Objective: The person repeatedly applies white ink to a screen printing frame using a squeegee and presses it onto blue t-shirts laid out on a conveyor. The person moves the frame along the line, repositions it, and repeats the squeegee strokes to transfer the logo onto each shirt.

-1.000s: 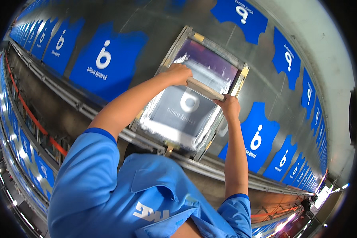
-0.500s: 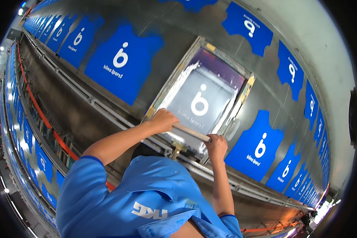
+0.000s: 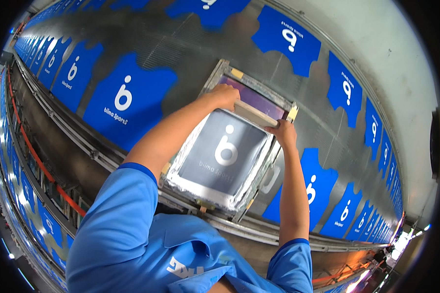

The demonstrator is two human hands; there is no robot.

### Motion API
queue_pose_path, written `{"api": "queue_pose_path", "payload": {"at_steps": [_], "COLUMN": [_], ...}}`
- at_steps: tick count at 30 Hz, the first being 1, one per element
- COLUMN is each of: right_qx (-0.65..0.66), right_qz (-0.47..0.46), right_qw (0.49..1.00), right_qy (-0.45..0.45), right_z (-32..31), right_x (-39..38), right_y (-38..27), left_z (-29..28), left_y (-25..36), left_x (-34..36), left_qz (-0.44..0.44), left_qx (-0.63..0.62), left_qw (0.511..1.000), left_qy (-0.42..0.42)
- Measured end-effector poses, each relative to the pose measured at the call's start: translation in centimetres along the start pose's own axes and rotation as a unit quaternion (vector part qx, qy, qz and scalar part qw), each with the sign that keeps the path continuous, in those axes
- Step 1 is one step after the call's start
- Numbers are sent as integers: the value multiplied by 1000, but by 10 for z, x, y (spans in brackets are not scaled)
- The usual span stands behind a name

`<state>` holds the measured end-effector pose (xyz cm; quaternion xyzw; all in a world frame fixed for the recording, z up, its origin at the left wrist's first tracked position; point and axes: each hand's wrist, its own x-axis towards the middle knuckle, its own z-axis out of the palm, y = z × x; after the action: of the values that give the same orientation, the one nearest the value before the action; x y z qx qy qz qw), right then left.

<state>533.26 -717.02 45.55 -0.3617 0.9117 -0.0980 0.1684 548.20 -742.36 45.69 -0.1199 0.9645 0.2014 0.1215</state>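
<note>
A framed printing screen (image 3: 217,155) lies on the long table, its mesh showing a pale logo stencil with white ink smeared along its borders. Across its far part spans a squeegee (image 3: 257,115) with a wooden handle. My left hand (image 3: 225,96) is closed on the squeegee's left end, and my right hand (image 3: 283,133) grips the right end. Both arms are stretched forward over the frame. The blade's lower edge is hidden under the handle. What lies beneath the screen cannot be seen.
Blue fabric shirt pieces (image 3: 127,100) with white logos line the near side of the dark table (image 3: 181,46), and another row (image 3: 287,39) lies along the far side. A metal rail (image 3: 100,158) runs along the near edge. A second table with blue pieces (image 3: 24,195) stands at left.
Both hands have pushed the squeegee from the near end of the screen to its far end. The view has shifted a little, and white ink now shows along the near border.
</note>
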Motion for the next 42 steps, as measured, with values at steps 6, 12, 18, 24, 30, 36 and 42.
{"api": "queue_pose_path", "payload": {"at_steps": [6,12,18,24,30,36,42], "right_qx": [17,52,44,61,112,392,277], "right_qz": [20,-63,-95,-80,-64,24,183], "right_qw": [999,994,993,993,947,919,931], "right_qy": [-22,66,51,-63,-294,45,151], "right_z": [34,88,86,76,66,46,84], "right_x": [-113,-259,-299,-242,-187,-158,-150], "right_y": [-26,-47,-52,-31,-21,30,72], "left_z": [44,121,131,133,127,48,7], "left_y": [26,57,71,85,50,42,5], "left_x": [-107,-256,-296,-231,-183,-102,-8], "left_qz": [-15,-22,51,-18,42,46,50], "left_qx": [-8,0,48,7,-114,-112,-29], "left_qw": [1000,1000,996,998,987,993,996], "left_qy": [-17,-9,55,58,-107,-13,67]}}
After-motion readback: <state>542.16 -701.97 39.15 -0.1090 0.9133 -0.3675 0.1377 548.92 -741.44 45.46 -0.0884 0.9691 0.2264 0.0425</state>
